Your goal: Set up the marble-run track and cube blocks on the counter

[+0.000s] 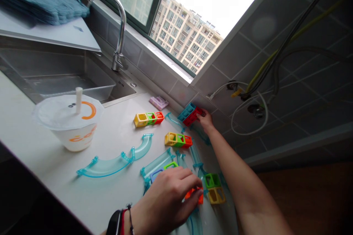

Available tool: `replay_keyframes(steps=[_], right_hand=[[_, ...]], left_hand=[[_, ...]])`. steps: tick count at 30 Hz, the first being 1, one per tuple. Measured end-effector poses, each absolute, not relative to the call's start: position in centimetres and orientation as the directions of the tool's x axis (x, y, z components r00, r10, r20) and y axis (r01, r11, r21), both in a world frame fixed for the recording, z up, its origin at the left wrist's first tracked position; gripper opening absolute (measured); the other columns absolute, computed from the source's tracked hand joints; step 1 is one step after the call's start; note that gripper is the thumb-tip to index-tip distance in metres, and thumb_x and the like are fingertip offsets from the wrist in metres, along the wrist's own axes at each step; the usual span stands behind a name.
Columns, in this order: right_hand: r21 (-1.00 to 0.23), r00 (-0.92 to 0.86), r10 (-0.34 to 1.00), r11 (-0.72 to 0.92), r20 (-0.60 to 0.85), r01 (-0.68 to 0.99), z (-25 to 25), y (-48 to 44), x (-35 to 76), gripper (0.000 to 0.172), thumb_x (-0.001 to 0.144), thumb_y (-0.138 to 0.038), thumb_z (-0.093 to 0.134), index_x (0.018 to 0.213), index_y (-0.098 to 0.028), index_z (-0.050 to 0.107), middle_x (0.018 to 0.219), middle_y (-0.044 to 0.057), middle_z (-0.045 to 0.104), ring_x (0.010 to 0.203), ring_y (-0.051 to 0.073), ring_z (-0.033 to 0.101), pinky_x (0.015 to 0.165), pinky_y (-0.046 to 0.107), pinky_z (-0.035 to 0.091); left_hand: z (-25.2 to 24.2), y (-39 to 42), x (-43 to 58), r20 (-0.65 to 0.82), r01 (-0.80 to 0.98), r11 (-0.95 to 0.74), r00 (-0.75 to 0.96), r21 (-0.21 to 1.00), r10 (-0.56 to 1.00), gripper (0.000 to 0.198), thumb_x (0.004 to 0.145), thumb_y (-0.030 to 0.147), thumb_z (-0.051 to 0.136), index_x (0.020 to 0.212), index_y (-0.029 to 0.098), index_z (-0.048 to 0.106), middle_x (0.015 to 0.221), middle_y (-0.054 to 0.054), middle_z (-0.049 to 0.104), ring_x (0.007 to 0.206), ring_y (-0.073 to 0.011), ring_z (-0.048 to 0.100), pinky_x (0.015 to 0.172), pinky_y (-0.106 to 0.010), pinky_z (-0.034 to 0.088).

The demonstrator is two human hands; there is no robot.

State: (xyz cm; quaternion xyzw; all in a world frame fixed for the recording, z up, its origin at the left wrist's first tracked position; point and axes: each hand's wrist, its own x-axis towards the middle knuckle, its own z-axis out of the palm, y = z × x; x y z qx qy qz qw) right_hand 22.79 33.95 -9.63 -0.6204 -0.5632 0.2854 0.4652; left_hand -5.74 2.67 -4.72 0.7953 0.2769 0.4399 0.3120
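My right hand (205, 120) is closed on the red end of a joined red and blue cube block (190, 114), near the tiled wall. My left hand (173, 194) is curled over the counter, thumb and fingers around an orange block (200, 197); much of the block is hidden. Beyond its knuckles show a green block (171, 165) and a blue block (156, 175). Close by lie a green and yellow block pair (215, 189), a yellow-green-red block row (178, 140) and a clear blue straight track (158, 163).
Another block row (149, 118) and a pink object (159, 102) lie farther back. Curved blue track pieces (110, 167) spread across the counter. A lidded cup with a straw (73, 128) stands at left, before the sink (121, 93) and faucet (121, 25). Cables (264, 66) hang at right.
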Motion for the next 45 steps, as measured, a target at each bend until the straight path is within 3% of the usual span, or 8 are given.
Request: replay_keyframes(steps=[17,26,39,45], right_hand=[[-0.757,0.141,0.930,0.182,0.340,0.627,-10.4,34.3,23.9,0.033,0.100,-0.035,0.069,0.126,-0.016,0.066,0.125,0.009,0.069,0.110,0.025,0.070,0.096,0.047,0.059],[-0.706,0.137,0.908,0.205,0.395,0.678,-10.7,33.8,23.3,0.054,0.075,-0.025,0.079,0.127,-0.021,0.065,0.122,0.010,0.075,0.113,0.025,0.070,0.105,0.044,0.054],[-0.671,0.120,0.915,0.189,0.386,0.717,-10.4,33.3,22.8,0.054,0.080,-0.029,0.074,0.132,-0.024,0.063,0.126,0.009,0.073,0.117,0.026,0.069,0.097,0.045,0.060],[-0.609,0.087,0.912,0.194,0.400,0.769,-10.4,33.1,22.6,0.046,0.089,-0.029,0.074,0.132,-0.019,0.062,0.129,0.011,0.071,0.114,0.027,0.070,0.098,0.048,0.058]], left_hand=[[-4.8,2.7,-5.4,0.509,0.175,-0.648,0.482,0.741,0.713,0.013,0.102,0.021,0.054,0.100,0.021,0.067,0.091,-0.002,0.071,0.080,-0.0174,0.065,0.072,-0.030,0.048],[-4.7,2.8,-5.5,0.516,0.183,-0.654,0.475,0.734,0.713,0.012,0.101,0.020,0.056,0.098,0.021,0.067,0.089,-0.002,0.070,0.078,-0.0171,0.064,0.070,-0.030,0.047],[-4.7,2.8,-5.1,0.503,0.164,-0.655,0.513,0.738,0.696,0.018,0.103,0.022,0.052,0.103,0.020,0.070,0.091,-0.004,0.071,0.080,-0.0183,0.066,0.071,-0.029,0.049],[-4.8,2.7,-5.2,0.504,0.169,-0.655,0.508,0.737,0.699,0.017,0.103,0.021,0.053,0.103,0.020,0.070,0.091,-0.004,0.071,0.079,-0.0180,0.065,0.071,-0.030,0.048]])
